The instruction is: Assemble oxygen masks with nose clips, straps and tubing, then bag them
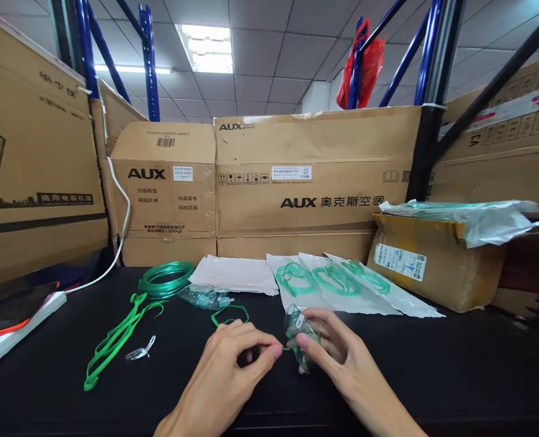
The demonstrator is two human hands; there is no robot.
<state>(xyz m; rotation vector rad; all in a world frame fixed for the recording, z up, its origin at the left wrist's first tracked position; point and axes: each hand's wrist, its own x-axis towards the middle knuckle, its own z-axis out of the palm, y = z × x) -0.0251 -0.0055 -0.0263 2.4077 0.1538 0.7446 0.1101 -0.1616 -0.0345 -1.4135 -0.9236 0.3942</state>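
Observation:
My right hand (331, 346) is closed around a clear green oxygen mask (302, 331), held just above the black table. Thumb and fingertips of my left hand (242, 364) pinch a thin green elastic strap (230, 308), which loops up behind that hand. A short bit of the strap shows between my left fingertips and the mask's edge. Behind my left hand lies a second clear mask (206, 297). Further left are a bundle of green elastic straps (115, 346) and small clear-and-metal pieces (141, 350) on the table.
Coiled green tubing (166, 279) lies at the back left, beside a stack of white packets (235, 274). Several clear-front pouches with tubing (337, 282) lie at the back. A cardboard box (437, 261) carries more pouches on the right. A white power strip (21, 331) borders the left.

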